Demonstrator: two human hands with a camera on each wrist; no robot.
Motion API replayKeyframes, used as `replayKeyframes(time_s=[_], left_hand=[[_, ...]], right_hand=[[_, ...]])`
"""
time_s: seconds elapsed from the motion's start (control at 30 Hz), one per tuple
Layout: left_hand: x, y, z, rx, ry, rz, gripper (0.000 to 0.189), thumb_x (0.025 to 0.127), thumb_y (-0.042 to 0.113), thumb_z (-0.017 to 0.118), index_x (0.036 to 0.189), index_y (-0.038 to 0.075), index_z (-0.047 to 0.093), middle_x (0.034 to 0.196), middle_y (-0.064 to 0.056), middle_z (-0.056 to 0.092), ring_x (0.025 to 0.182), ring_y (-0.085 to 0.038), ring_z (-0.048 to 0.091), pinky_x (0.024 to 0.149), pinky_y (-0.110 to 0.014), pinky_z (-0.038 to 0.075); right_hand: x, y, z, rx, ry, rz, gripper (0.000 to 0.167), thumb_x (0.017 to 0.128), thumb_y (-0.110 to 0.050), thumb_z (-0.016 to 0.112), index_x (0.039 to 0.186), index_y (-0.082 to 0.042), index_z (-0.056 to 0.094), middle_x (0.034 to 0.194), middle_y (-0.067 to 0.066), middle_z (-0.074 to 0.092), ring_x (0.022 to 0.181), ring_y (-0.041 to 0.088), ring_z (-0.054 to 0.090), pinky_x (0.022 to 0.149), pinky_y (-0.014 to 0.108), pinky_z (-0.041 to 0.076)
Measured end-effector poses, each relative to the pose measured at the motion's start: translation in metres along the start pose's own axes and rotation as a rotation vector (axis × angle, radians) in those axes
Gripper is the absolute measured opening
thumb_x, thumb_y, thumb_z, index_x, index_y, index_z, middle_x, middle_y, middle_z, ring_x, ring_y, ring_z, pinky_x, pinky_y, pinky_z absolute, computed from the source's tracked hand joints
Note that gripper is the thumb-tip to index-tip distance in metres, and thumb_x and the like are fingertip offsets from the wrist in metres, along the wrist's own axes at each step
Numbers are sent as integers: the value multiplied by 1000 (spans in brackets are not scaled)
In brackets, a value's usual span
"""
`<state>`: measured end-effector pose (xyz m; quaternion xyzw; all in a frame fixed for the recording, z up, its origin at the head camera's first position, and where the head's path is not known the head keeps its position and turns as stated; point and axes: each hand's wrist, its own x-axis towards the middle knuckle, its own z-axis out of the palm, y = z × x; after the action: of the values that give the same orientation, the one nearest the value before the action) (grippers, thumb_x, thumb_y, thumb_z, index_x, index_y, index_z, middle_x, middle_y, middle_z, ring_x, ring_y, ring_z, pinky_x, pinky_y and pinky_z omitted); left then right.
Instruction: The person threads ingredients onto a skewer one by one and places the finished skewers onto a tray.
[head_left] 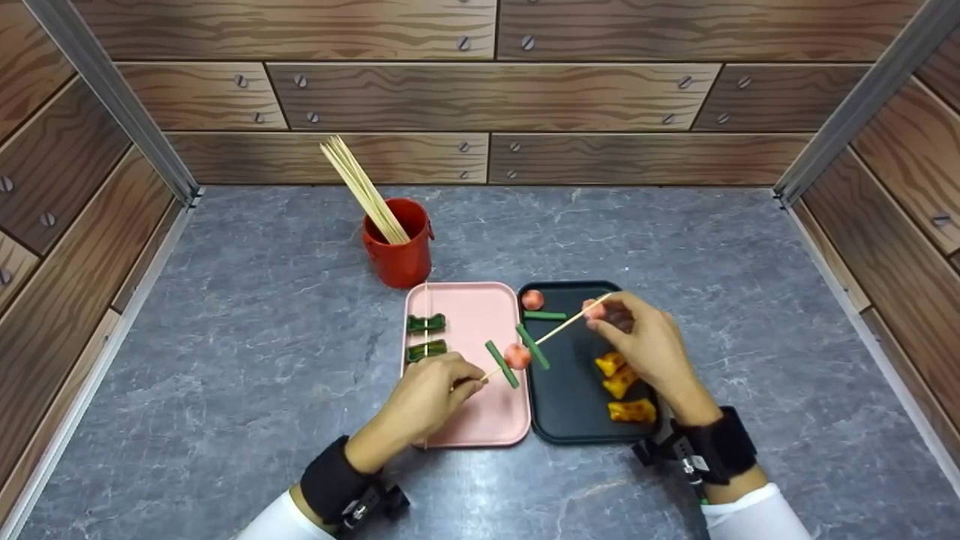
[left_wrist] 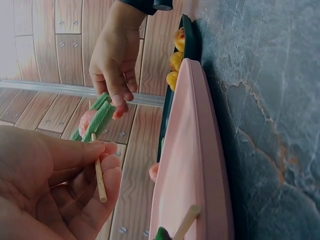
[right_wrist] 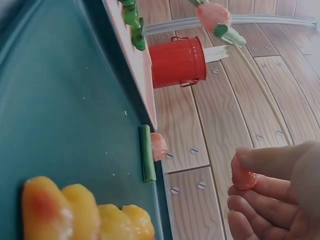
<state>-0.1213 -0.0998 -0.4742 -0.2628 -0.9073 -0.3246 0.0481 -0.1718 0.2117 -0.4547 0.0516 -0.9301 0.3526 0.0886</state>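
My left hand pinches a bamboo skewer near its lower end, over the pink tray. Threaded on it are a green stick, a round pink piece and another green stick. Between thumb and fingers my right hand holds a second pink piece at the skewer's far tip, above the dark tray. The right wrist view shows the skewer's bare length passing behind that hand, its tip hidden there.
The pink tray's left side bears another skewer with dark green pieces. On the dark tray lie a pink piece, a green stick and several yellow pieces. Behind the trays stands a red bucket of skewers.
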Motion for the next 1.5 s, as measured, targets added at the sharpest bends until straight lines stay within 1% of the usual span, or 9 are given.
replayKeyframes(time_s=[0.13,0.27,0.47,0.73,0.8,0.93,1.07,1.3,1.5], left_hand=[[0,0,0,0,-2,4,9,95,12,77,100,10,83,88,-3,77,81,-19,72,75,-33,58],[-1,0,0,1,-5,2,9,95,12,76,100,10,83,89,-3,77,82,-19,73,76,-33,59],[-1,1,0,3,-9,1,9,95,12,77,100,10,83,88,-3,77,81,-19,73,75,-33,59],[0,1,-1,-9,-27,-8,9,95,12,77,100,9,83,90,-4,78,86,-21,75,81,-36,61],[0,1,-1,-6,-26,-6,9,95,11,77,100,9,83,90,-4,78,85,-21,75,81,-36,61],[0,0,-1,-2,-18,0,8,94,12,77,99,10,83,89,-4,78,84,-21,75,80,-35,61],[0,0,0,-8,-15,0,8,94,11,77,99,9,83,90,-4,78,85,-20,75,80,-35,62],[0,0,0,-8,-24,-10,9,94,11,77,100,10,83,91,-4,79,86,-21,75,82,-35,62],[0,-1,1,3,-12,-6,8,93,11,78,99,9,83,90,-4,78,86,-21,75,81,-35,61]], right_hand=[[0,0,-3,24,18,-10,27,94,-21,81,116,-8,75,105,10,81,94,26,77,79,17,57],[1,1,-6,33,44,-11,33,94,-20,81,122,-5,74,103,12,81,92,26,76,78,15,54],[2,1,-8,54,63,0,35,91,-17,83,123,-4,74,101,14,80,88,17,73,76,10,52],[2,2,-10,73,128,-16,35,90,-13,84,122,-2,74,102,16,80,88,15,72,77,10,53],[2,3,-11,83,151,-32,35,89,-12,85,121,-1,74,102,17,80,86,11,71,77,10,54],[2,4,-11,122,181,-47,35,88,-10,85,120,0,74,103,18,80,84,-4,65,77,11,55],[2,4,-12,165,192,-48,35,89,-9,84,120,1,73,105,20,79,82,-13,60,78,7,52],[2,4,-14,194,219,-50,32,89,-8,84,118,2,74,106,21,79,82,-16,59,78,8,53],[3,4,-14,217,224,-47,33,87,-6,85,117,3,74,106,22,79,81,-16,60,77,4,51]])
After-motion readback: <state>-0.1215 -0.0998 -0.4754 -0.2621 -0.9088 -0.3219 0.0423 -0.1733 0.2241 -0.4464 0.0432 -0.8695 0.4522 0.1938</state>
